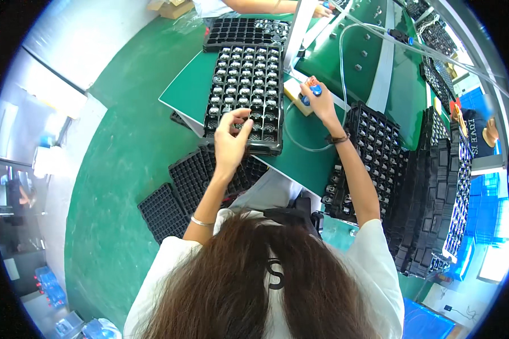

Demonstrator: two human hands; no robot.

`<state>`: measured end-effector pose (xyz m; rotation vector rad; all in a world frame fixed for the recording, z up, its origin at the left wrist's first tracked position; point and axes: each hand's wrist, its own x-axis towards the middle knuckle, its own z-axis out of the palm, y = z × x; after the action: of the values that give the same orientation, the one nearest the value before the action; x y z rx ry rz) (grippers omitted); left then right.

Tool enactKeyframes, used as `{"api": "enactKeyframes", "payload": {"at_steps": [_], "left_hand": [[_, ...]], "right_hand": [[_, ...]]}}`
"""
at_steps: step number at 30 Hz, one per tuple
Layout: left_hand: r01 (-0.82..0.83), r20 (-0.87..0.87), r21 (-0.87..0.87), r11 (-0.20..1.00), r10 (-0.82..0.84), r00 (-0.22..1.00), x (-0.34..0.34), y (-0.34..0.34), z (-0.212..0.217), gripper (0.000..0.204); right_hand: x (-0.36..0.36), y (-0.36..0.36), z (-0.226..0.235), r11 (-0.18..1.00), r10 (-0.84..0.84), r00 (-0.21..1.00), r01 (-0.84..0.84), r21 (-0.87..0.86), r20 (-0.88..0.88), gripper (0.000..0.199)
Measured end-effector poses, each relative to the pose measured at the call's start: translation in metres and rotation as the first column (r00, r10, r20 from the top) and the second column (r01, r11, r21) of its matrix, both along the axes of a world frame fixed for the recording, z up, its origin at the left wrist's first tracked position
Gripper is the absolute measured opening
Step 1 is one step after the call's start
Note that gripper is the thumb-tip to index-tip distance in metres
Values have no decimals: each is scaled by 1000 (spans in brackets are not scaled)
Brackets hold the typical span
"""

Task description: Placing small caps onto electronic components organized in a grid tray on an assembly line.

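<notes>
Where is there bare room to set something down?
On the green table, between its left edge and the black tray; also between the hose bend and the near edge. It's crowded around the right hand and yellow block.

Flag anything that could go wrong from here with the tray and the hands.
The black tray under the left hand sits close to the near edge of the table, so a knock could tip it. That hand could also disturb the small shiny parts in the tray. The clear tube loops near the right hand, which grips a blue object, and might snag if that arm moves.
</notes>
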<state>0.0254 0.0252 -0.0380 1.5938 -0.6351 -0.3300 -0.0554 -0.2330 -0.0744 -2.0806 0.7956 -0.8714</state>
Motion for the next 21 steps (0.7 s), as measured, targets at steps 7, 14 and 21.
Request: {"api": "enactKeyframes", "payload": {"at_steps": [7, 14, 21], "left_hand": [[-162, 688, 365, 917, -148, 710, 55, 1, -12, 26], [-68, 639, 356, 932, -190, 745, 66, -10, -19, 16], [8, 597, 348, 937, -229, 769, 73, -15, -19, 13]], "right_hand": [[14, -18, -21, 995, 93, 989, -97, 32, 111, 61], [-36, -47, 8, 967, 105, 994, -108, 229, 28, 57], [-46, -46, 23, 951, 201, 979, -187, 246, -30, 38]]}}
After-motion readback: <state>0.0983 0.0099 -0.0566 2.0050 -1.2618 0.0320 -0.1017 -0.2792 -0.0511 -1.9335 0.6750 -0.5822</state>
